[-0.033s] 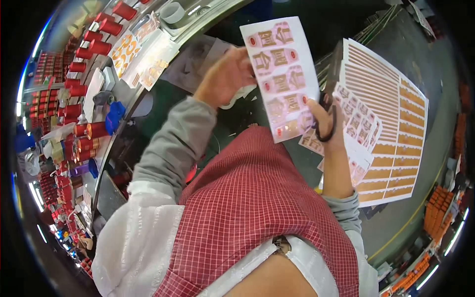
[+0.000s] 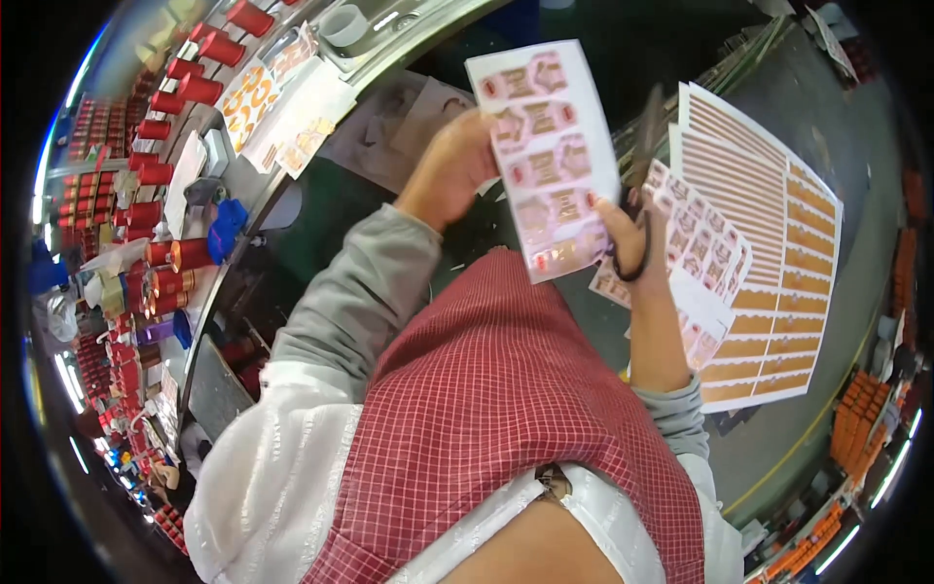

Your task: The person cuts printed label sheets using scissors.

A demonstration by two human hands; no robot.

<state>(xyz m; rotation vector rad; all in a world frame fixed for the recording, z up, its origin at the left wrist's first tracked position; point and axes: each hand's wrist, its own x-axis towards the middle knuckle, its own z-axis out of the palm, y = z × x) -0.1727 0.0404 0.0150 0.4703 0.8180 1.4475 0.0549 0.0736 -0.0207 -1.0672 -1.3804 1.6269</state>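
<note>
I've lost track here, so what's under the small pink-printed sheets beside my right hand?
A larger gold-striped sheet extends from beneath the pink-printed sheets; anything they cover is hidden.

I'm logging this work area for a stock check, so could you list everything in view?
Held sheet: one, white with pink-and-gold printing, between the hands
Scissors: one, dark, in the right hand
Smaller printed sheets: several, pink and white, right
Large printed sheets: at least two, white and gold-brown, far right
Workbench: one, grey, left
Red cylinders: many, along the left
Orange-patterned sheet: one, on the bench
White ring-shaped item: one, upper left
Blue item: one, on the bench
Orange stacks: several, right rim
Apron: one, red checked, worn
Left hand: one, bare, at the held sheet's left edge
Right hand: one, bare, thumb on the held sheet
</note>
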